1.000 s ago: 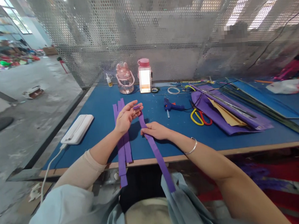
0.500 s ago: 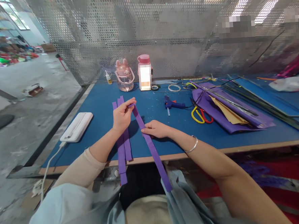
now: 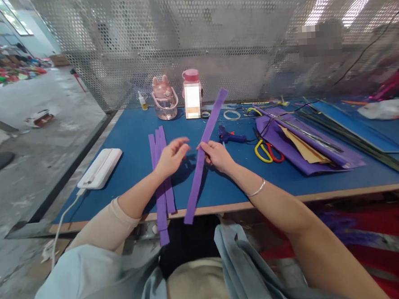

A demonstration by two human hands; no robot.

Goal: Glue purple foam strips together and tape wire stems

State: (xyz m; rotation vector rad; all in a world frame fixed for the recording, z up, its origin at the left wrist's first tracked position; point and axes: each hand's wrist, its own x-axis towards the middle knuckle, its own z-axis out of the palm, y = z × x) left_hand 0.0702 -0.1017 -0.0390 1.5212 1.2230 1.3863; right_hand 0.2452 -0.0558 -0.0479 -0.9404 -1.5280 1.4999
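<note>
A long purple strip [image 3: 196, 179] slants up and to the right over the blue table, pinched near its middle by my right hand [image 3: 216, 155]. Just left of that strip, my left hand [image 3: 173, 156] has its fingers apart and holds nothing. Beneath my left hand and wrist lie several other purple strips [image 3: 160, 206], their lower ends reaching the table's front edge and one hanging past it. The blue glue gun [image 3: 230, 135] rests to the right of my right hand.
Two pink bottles [image 3: 164, 99] stand at the back, beside a small glue bottle [image 3: 142, 101]. A white power bank [image 3: 99, 169] with a cable lies left. Yellow-and-red scissors [image 3: 269, 152] and folded purple sheets [image 3: 307, 147] lie right. Perforated metal [image 3: 227, 57] rises behind.
My left hand has let go of the strip's upper end and opened. My right hand has moved up and right with the strip, which now leans the other way.
</note>
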